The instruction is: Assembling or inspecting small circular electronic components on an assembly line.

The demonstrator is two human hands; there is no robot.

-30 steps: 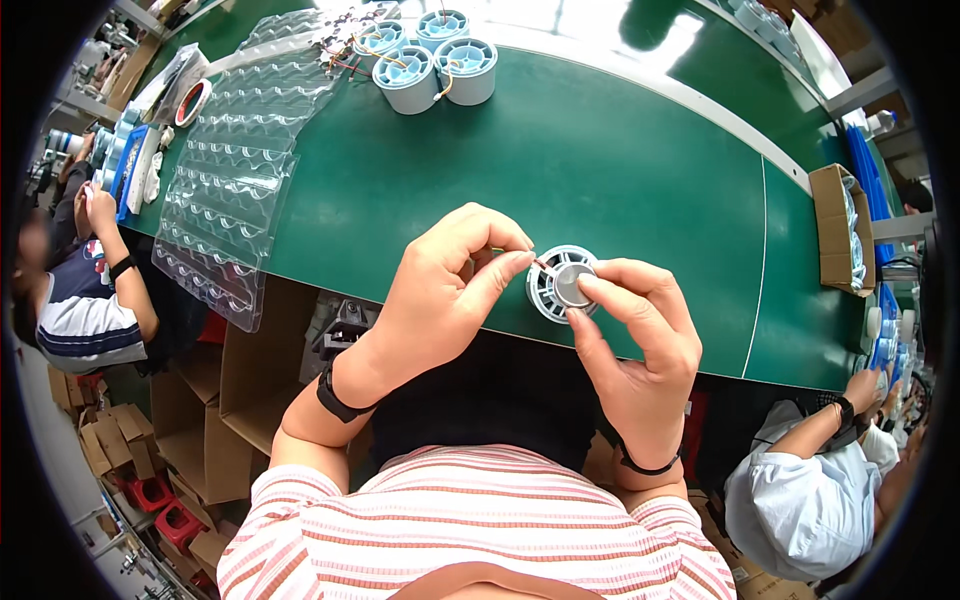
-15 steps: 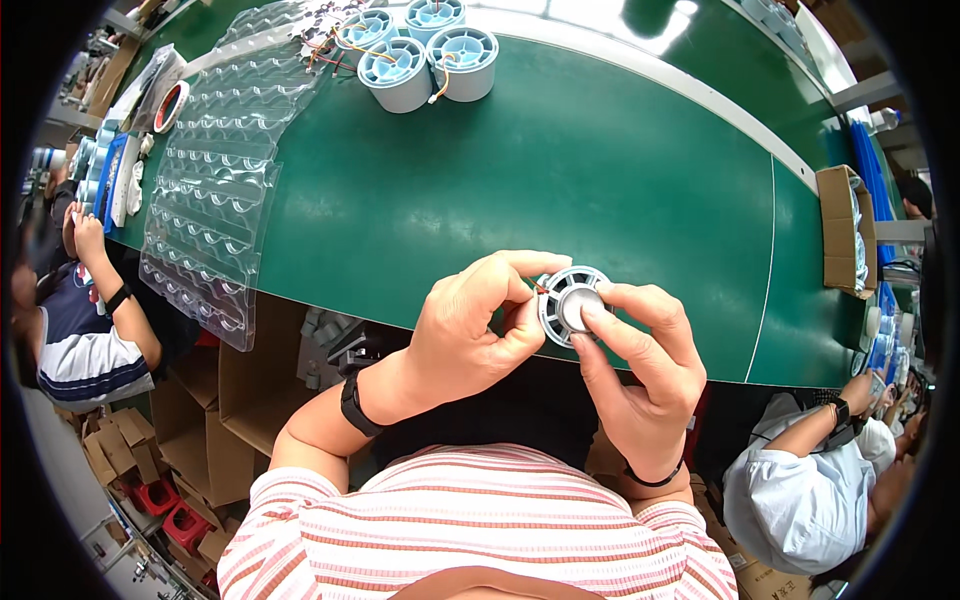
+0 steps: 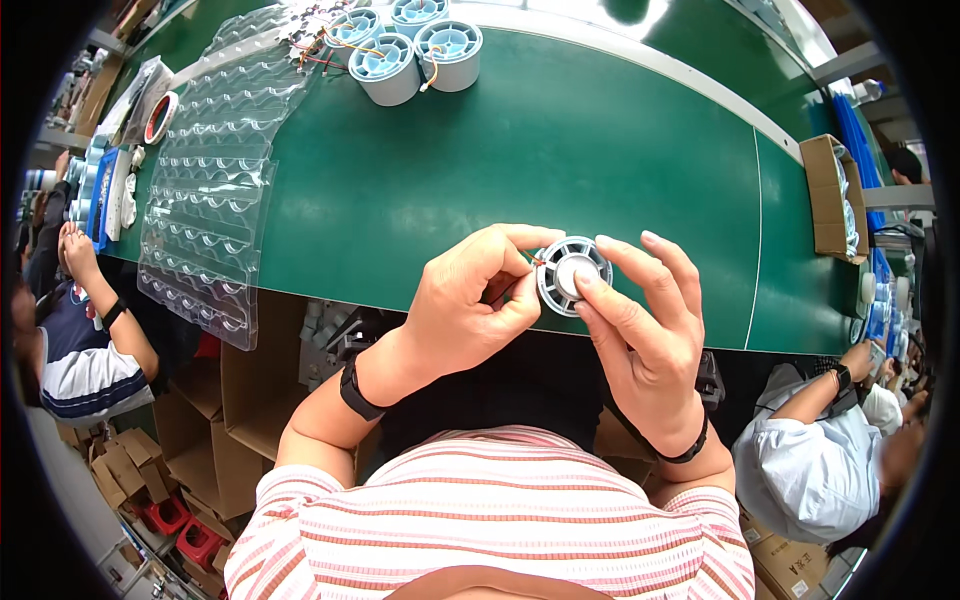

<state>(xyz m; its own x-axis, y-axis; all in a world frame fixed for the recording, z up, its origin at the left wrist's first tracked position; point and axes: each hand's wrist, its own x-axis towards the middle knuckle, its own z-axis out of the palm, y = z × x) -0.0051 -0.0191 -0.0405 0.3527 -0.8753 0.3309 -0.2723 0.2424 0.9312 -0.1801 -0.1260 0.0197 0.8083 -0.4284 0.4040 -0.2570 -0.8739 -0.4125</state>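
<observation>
Above the near edge of the green table, between my hands, is a round light-blue fan housing (image 3: 557, 298) with spokes. A silver disc-shaped hub (image 3: 573, 272) sits at its centre. My left hand (image 3: 474, 285) is closed on the left side of the housing, index finger along its upper rim. A short reddish wire (image 3: 537, 259) shows beside those fingertips. On the other side, my right hand (image 3: 652, 325) has its thumb on the hub and its index fingertip at the upper right rim, the other fingers spread away. The housing's underside is hidden.
Several grey-blue fan housings (image 3: 387, 88) with wires stand at the far left. Clear plastic trays (image 3: 205, 210) overhang the table's left edge. A tape roll (image 3: 160, 118) lies beyond them. At the right is a cardboard box (image 3: 826, 205). People sit on both sides.
My right index and middle fingers have lifted off the hub and spread, while the thumb stays on it. Both hands and the housing appear slightly higher in the picture; the whole view has shifted.
</observation>
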